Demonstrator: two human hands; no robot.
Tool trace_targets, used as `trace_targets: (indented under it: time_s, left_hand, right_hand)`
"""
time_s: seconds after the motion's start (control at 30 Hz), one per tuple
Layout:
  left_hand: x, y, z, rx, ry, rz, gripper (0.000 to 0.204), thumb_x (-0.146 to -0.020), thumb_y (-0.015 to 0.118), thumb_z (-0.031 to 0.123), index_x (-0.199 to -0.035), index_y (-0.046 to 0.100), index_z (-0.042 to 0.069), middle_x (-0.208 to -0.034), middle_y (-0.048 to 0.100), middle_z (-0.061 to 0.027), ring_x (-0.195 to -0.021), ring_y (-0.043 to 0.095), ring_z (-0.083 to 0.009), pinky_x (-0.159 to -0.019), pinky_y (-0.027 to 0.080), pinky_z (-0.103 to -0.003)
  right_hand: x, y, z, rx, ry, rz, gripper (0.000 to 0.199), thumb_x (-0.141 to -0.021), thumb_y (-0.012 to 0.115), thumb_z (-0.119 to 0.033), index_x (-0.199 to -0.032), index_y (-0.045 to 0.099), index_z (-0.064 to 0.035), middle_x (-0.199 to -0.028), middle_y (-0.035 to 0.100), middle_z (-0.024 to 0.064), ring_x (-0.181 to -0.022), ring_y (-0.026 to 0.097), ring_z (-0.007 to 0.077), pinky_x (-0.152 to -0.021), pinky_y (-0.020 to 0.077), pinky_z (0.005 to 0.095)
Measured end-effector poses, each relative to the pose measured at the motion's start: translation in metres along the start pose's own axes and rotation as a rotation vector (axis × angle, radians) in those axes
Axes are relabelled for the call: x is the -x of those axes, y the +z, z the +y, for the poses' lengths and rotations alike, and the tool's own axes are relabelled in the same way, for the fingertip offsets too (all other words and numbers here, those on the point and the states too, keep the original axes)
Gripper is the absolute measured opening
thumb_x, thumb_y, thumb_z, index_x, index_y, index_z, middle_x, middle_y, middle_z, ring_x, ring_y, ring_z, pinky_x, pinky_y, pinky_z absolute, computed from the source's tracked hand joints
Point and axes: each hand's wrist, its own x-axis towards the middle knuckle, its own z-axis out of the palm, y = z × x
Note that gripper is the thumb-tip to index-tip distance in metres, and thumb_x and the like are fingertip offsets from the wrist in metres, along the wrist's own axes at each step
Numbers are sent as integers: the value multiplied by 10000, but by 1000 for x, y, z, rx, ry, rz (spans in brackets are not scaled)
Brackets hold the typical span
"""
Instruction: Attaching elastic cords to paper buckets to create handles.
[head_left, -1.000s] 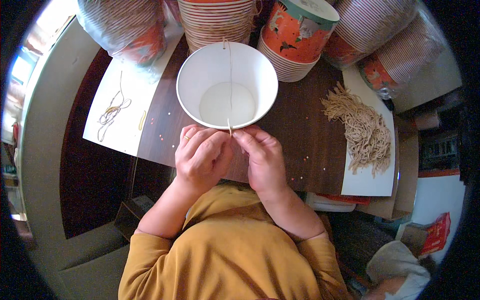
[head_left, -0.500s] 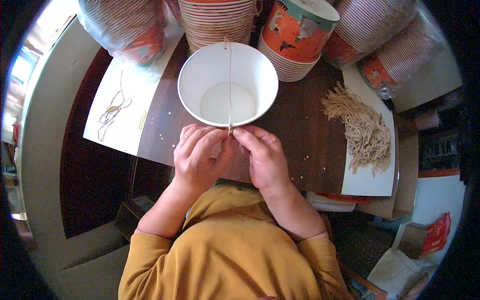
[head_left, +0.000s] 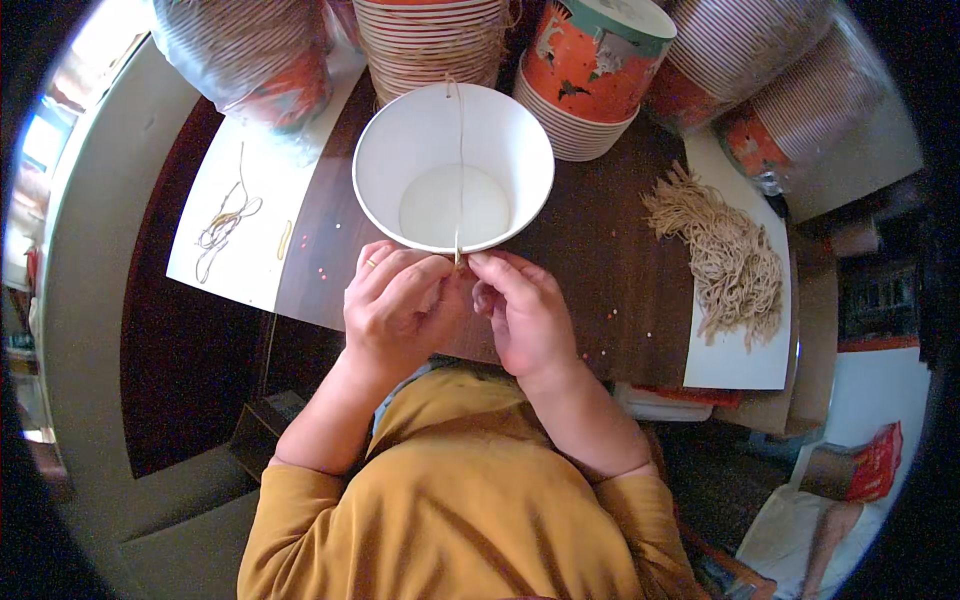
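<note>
A white paper bucket (head_left: 390,165) stands on the table in front of me, its open mouth tilted towards me. A thin beige string (head_left: 461,150) runs across the mouth from a small hole in the far rim to the near rim, where it comes out in a small knot or loop. My left hand (head_left: 398,305) is closed at the left of that spot, fingers curled and pinching the string. Right beside it my right hand (head_left: 525,310) pinches the string at the near rim with thumb and forefinger. The fingertips partly hide the string's end.
Bundled beige strings (head_left: 735,265) lie on a white sheet at the right. Loose cord (head_left: 225,228) lies on another white sheet (head_left: 200,262) at the left. Stacked buckets (head_left: 585,80), some orange-printed, others in clear wrap (head_left: 250,60), line the back. Small bits dot the brown table (head_left: 610,260).
The bucket and both hands have shifted very slightly left. My fingers have moved a little at the string by the near rim, and the right-hand fingers have curled in more.
</note>
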Motion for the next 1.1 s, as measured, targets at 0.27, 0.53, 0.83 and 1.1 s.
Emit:
trace_targets:
  time_s: [0.27,0.53,0.83,1.1]
  left_hand:
    - [1,-1,2,20,-19,-4,165,-660,672,-66,-774,628,45,-776,671,-85,-713,649,-261,-710,502,-345]
    - [8,-7,5,412,-606,-51,58,-764,679,10,-804,642,-12,-714,668,-43,-650,607,-65,-598,496,-215]
    - [7,-11,9,700,-793,-43,66,-839,659,13,-820,656,-50,-736,657,-9,-641,547,-23,-563,443,-165]
    - [-2,-16,9,589,-633,-90,65,-866,625,-8,-887,675,-44,-840,671,-78,-718,620,-112,-620,495,-211]
  right_hand:
    - [-8,-8,8,-160,102,-95,141,-867,608,-157,-904,672,-37,-774,630,10,-617,528,86,-567,407,226]
    - [-7,-10,0,-109,132,-27,127,-857,579,-134,-885,647,-31,-785,623,36,-615,522,107,-576,419,254]
    - [-6,-13,0,-244,227,-96,137,-883,537,-119,-916,632,-27,-810,615,43,-627,521,121,-595,446,271]
    - [9,-19,-15,652,-596,72,198,-822,671,-103,-1000,614,-37,-919,582,53,-688,500,122,-622,439,247]
